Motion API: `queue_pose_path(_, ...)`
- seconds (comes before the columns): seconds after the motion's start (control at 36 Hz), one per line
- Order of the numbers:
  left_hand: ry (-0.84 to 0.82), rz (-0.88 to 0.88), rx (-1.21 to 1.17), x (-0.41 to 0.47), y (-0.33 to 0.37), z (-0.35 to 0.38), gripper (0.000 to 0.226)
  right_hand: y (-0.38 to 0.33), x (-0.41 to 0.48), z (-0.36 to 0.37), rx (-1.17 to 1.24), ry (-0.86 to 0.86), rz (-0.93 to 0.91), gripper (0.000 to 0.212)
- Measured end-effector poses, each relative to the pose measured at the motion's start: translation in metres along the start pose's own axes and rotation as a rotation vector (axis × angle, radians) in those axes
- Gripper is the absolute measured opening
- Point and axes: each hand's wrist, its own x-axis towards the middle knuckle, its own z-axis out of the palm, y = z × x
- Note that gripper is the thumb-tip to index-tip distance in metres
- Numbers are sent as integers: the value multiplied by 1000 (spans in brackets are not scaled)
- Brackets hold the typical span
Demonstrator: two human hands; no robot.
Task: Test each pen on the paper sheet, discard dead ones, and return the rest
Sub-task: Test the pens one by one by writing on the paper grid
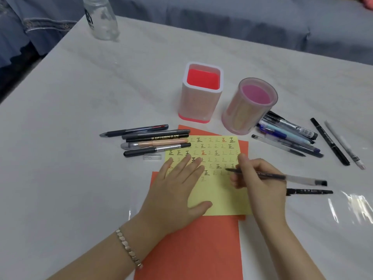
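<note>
A yellow paper sheet (220, 190) covered with rows of small test marks lies on orange sheets (193, 249). My left hand (177, 188) presses flat on the yellow sheet's left side, fingers straight. My right hand (260, 182) grips a black pen with a clear cap end (282, 176), its tip low over the sheet's right part near the marks. Several pens (153, 142) lie in a group left of the sheet. Several more pens (288, 136) lie to the right. Both holders stand behind the sheet: a square red-lined one (201, 114) and a round pink one (242, 116).
A black marker (310, 192) lies just right of my right hand. A loose clear cap (152, 157) sits by the left pen group. A clear plastic bottle (101, 19) stands at the table's far left corner. Blue-grey upholstery runs behind the table.
</note>
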Motion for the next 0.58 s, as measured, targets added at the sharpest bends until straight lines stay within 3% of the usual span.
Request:
queue_pose_path(0.19, 28, -18, -57, 1, 1, 0, 71, 20, 1, 25, -115, 104, -23, 46)
queue_pose_path(0.58, 38, -34, -101, 1, 1, 0, 72, 33, -2, 36, -174, 142, -103, 34)
